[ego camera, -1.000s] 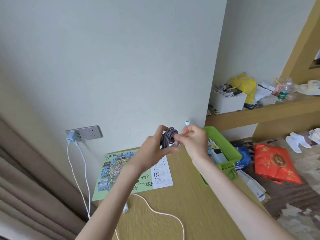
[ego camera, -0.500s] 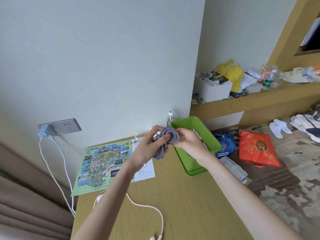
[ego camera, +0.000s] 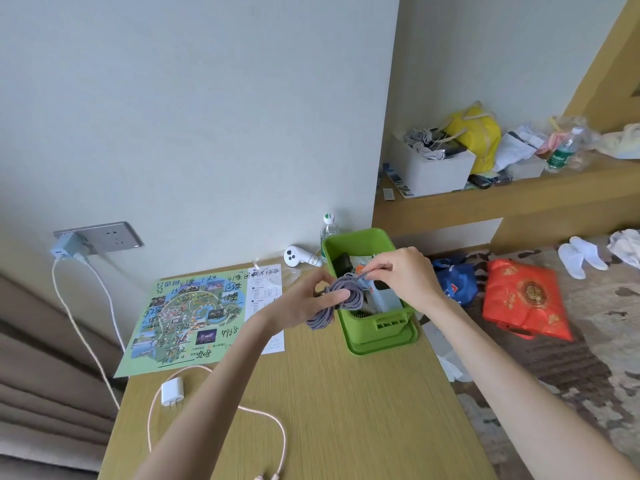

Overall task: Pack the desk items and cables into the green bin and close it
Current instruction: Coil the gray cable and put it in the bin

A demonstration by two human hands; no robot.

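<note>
The left hand (ego camera: 304,299) holds a coiled grey braided cable (ego camera: 341,299) above the wooden worktop (ego camera: 346,410), its grip closed around the bundle with the thumb across the front. The right hand (ego camera: 405,275) has its grip narrow, pinching the loose end of the same cable between thumb and fingertips (ego camera: 375,270), just over the open green bin (ego camera: 374,327). The bin stands on the right part of the worktop, on top of a flat green piece that looks like its lid, and it already contains some items: a black block, a light blue object and something orange, which I cannot identify well. A white charger plug (ego camera: 172,393) with a pale pink cable (ego camera: 273,427) lies on the near left part of the worktop, well apart from the bin. A colourful map sheet (ego camera: 187,313) with handwriting lies flat near the wall. Behind the bin are a white hair dryer (ego camera: 299,258) and a water bottle (ego camera: 328,230), upright and just beside the bin's far corner. A blue adapter (ego camera: 65,245) is plugged in the wall socket (ego camera: 104,235).
</note>
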